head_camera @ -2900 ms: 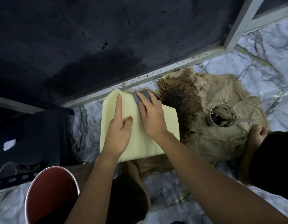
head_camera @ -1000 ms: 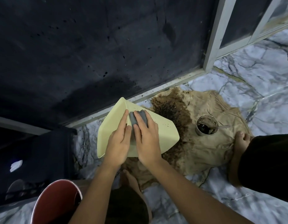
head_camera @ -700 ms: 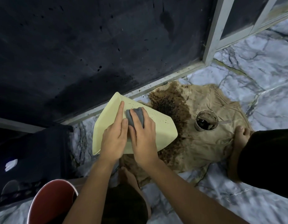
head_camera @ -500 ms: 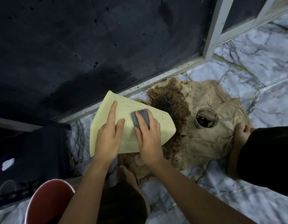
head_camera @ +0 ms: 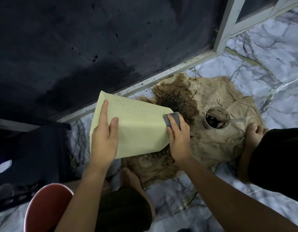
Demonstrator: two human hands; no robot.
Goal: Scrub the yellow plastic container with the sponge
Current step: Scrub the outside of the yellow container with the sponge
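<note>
The yellow plastic container point(head_camera: 136, 126) lies tilted with its flat side up, over a stained cloth on the floor. Dark specks dot its far part. My left hand point(head_camera: 104, 138) rests flat on its left side, fingers spread, holding it steady. My right hand point(head_camera: 178, 136) presses a grey sponge point(head_camera: 172, 120) against the container's right edge, near its far right corner.
A soiled beige cloth point(head_camera: 212, 144) covers the marble floor, with a dark wet stain at its far part. A small cup point(head_camera: 217, 119) of dark liquid with a spoon stands on it. A red bucket point(head_camera: 48, 208) is at lower left. A dark wall and a white frame point(head_camera: 227, 27) rise behind.
My right hand has slid the sponge from the middle of the container to its right edge. My left hand has stayed on the left side. The container has turned slightly.
</note>
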